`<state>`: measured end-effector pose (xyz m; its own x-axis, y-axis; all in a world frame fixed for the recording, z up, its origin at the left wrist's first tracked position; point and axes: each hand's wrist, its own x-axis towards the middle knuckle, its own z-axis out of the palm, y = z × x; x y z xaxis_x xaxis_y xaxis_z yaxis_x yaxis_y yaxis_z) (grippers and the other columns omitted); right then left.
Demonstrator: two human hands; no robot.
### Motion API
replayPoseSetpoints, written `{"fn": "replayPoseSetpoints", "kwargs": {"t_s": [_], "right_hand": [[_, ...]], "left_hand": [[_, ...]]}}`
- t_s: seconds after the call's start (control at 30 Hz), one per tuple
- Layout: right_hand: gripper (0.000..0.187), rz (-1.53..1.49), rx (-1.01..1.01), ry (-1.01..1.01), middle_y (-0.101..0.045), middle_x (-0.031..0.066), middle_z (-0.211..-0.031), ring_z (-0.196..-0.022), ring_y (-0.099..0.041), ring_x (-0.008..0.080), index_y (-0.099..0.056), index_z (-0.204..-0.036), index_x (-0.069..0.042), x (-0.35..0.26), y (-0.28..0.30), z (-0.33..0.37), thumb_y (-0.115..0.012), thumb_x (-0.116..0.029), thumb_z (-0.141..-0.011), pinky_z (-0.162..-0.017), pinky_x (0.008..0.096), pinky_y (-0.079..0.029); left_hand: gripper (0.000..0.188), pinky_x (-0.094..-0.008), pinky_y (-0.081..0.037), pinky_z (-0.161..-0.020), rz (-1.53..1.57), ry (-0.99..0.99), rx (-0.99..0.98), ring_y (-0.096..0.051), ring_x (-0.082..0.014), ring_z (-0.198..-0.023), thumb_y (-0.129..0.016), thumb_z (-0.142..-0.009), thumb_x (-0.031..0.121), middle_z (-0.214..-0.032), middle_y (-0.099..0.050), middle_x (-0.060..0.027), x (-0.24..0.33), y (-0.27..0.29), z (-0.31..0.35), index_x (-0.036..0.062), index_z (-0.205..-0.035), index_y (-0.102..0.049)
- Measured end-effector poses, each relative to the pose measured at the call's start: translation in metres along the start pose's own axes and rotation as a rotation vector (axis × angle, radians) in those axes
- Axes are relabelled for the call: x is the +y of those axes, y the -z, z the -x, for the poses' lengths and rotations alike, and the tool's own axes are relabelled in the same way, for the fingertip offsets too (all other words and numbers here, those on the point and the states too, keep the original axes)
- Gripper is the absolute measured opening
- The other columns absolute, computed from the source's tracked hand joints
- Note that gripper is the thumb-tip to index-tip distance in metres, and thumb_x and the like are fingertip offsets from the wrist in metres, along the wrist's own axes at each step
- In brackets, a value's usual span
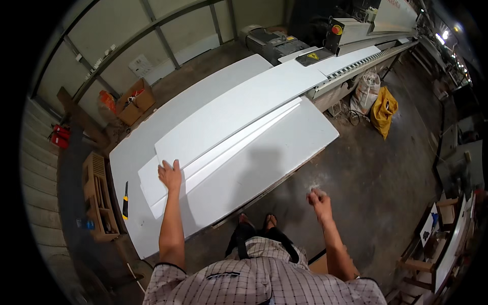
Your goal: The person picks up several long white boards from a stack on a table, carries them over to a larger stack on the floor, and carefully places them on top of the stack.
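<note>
My left hand (170,175) rests with its fingers spread at the near left end of a long white panel (234,109). That panel runs away to the right into the machine (351,35). Beside the panel, on the near side, narrower white strips (239,142) lie overlapped and slightly fanned, partly beneath my left hand and wrist. All of these lie on a pale, rounded worktable (290,145). Out to the right, my right hand (319,199) is held over the floor, apart from the table, its fingers curled together. Anything inside them is too small to make out.
A yellow-and-black utility knife (125,204) lies near the table's left edge. A cardboard box (136,104) and a wooden shelf unit (96,198) stand at the left. A yellow sack (384,112) and a whitish sack (366,91) sit by the machine. Furniture parts (432,244) stand at right.
</note>
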<state>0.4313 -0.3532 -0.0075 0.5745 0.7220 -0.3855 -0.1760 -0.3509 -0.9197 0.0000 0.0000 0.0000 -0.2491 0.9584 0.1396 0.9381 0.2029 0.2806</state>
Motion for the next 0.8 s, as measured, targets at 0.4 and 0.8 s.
{"fn": "replayPoseSetpoints", "kwargs": {"t_s": [0.4,0.8], "right_hand": [[0.043,-0.059,0.104,0.279,-0.062,0.0114,-0.086,-0.075,-0.058,0.0133,-0.050,-0.115,0.010,-0.101,-0.094,-0.171,-0.058,-0.018,-0.083,-0.067,0.0239,-0.047],[0.072,0.346,0.166,0.763,-0.055,0.0228,-0.114,-0.100,-0.057,0.0276,-0.042,-0.123,0.011,-0.143,-0.054,-0.357,-0.076,-0.021,-0.068,-0.086,0.0315,-0.044]], "left_hand": [[0.073,-0.0572,-0.022,-0.101,-0.159,0.202,0.031,-0.026,-0.0441,-0.127,-0.035,-0.087,0.058,-0.137,-0.030,-0.0278,-0.105,0.032,0.004,0.0029,-0.135,-0.031],[0.042,-0.0367,-0.044,-0.059,0.379,0.235,-0.089,-0.050,-0.0201,-0.061,-0.064,-0.081,0.035,-0.068,-0.055,-0.0107,-0.135,0.049,-0.014,-0.0036,-0.070,-0.050]]}}
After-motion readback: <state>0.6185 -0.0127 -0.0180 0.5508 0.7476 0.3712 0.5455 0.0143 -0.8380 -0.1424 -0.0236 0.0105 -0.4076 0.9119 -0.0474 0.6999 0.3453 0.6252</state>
